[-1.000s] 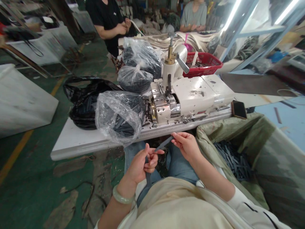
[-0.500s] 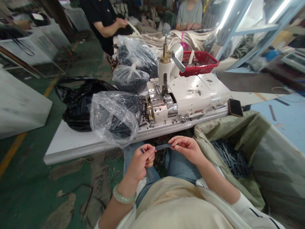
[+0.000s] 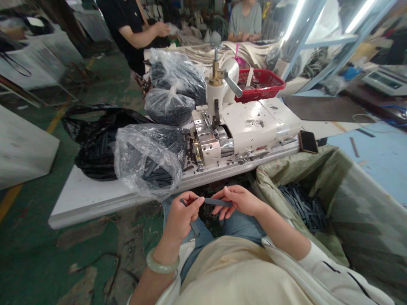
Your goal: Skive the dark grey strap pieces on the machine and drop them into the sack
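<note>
The left hand [image 3: 182,218] and right hand [image 3: 237,201] pinch a dark grey strip [image 3: 218,202] over the jeans [image 3: 241,226], a woven sack [image 3: 337,169] just to their right.

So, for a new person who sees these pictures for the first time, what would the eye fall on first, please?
The eye would probably go first to the cream-coloured bench machine, with its brass-topped post, in the middle of the white table. Just below it, in front of the person, the left hand and the right hand hold the dark grey strip. To the right, the open sack full of similar strips stands out.
</note>
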`<state>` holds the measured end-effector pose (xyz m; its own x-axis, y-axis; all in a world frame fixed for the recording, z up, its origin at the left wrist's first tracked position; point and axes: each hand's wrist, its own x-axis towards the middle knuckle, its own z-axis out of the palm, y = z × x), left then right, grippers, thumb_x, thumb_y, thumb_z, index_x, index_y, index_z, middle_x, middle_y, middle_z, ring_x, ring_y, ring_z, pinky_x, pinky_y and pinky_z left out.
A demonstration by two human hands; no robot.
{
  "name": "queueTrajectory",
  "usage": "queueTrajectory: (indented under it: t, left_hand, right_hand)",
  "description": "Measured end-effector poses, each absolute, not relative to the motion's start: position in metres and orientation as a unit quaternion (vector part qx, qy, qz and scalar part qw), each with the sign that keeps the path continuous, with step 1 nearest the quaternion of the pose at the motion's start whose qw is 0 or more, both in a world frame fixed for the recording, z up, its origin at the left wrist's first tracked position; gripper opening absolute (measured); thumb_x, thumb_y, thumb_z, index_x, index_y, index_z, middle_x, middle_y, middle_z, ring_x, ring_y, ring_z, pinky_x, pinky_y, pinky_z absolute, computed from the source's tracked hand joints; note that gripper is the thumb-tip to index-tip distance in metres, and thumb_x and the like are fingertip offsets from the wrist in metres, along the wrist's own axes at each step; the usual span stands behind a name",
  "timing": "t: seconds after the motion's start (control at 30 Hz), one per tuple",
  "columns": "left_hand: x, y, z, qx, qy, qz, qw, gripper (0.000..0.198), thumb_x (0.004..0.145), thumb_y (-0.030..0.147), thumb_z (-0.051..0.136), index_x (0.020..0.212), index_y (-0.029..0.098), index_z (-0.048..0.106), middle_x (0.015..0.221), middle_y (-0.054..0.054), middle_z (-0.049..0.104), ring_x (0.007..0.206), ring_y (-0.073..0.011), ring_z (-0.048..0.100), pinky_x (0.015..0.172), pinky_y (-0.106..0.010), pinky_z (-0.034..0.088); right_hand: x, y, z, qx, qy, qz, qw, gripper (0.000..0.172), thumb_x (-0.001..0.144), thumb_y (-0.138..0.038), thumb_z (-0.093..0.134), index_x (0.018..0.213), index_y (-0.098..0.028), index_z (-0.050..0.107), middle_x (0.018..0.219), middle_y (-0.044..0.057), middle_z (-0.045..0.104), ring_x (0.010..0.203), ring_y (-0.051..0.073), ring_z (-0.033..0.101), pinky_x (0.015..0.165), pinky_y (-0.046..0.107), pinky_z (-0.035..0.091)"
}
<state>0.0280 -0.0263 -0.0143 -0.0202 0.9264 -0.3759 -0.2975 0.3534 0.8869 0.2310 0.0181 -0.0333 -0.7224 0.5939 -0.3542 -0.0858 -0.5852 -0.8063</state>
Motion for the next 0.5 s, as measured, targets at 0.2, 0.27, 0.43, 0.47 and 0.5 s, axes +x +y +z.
queueTrajectory:
  t: [0.2,0.27,0.43,0.47,0.5]
  left_hand:
    - [0.021,-0.024,-0.013,0.300,0.527,0.485,0.630,0.033,0.063,0.034,0.081,0.061,0.016,0.054,0.040,0.011,0.031,0.035,-0.0015,0.022,0.037,-0.015,0.017]
    - [0.019,-0.024,-0.014,0.304,0.525,0.477,0.635,0.033,0.063,0.034,0.082,0.061,0.016,0.055,0.040,0.011,0.031,0.035,-0.0014,0.022,0.036,-0.015,0.017]
    - [0.015,-0.020,-0.016,0.268,0.533,0.497,0.631,0.035,0.064,0.039,0.081,0.064,0.015,0.057,0.042,0.011,0.032,0.036,-0.0011,0.023,0.035,-0.013,0.016]
    - [0.013,-0.019,-0.017,0.256,0.534,0.506,0.627,0.035,0.065,0.040,0.081,0.065,0.014,0.058,0.042,0.011,0.032,0.036,-0.0011,0.023,0.035,-0.013,0.016]
    - [0.012,-0.019,-0.017,0.247,0.533,0.514,0.625,0.035,0.065,0.042,0.080,0.066,0.013,0.059,0.043,0.010,0.032,0.037,-0.0010,0.023,0.035,-0.013,0.016]
  right_hand:
    - [0.219,0.028,-0.026,-0.273,-0.330,0.898,0.101,0.098,0.076,-0.087,0.018,0.106,-0.008,0.067,0.089,0.018,0.074,0.075,0.022,0.073,0.052,0.024,0.054]
    - [0.215,0.026,-0.024,-0.265,-0.360,0.889,0.099,0.087,0.078,-0.083,0.028,0.106,-0.010,0.066,0.087,0.015,0.074,0.068,0.019,0.071,0.049,0.022,0.051]
    - [0.208,0.038,-0.023,-0.339,-0.520,0.751,0.226,0.044,0.083,-0.057,0.059,0.076,-0.013,0.061,0.045,-0.005,0.051,0.036,0.004,0.035,0.036,0.015,0.023]
    - [0.208,0.048,-0.022,-0.371,-0.518,0.716,0.285,0.043,0.084,-0.056,0.058,0.072,-0.015,0.058,0.042,-0.008,0.044,0.036,0.004,0.030,0.036,0.015,0.020]
    - [0.208,0.060,-0.021,-0.400,-0.502,0.688,0.339,0.042,0.084,-0.056,0.057,0.071,-0.016,0.055,0.041,-0.010,0.039,0.035,0.004,0.027,0.035,0.015,0.018]
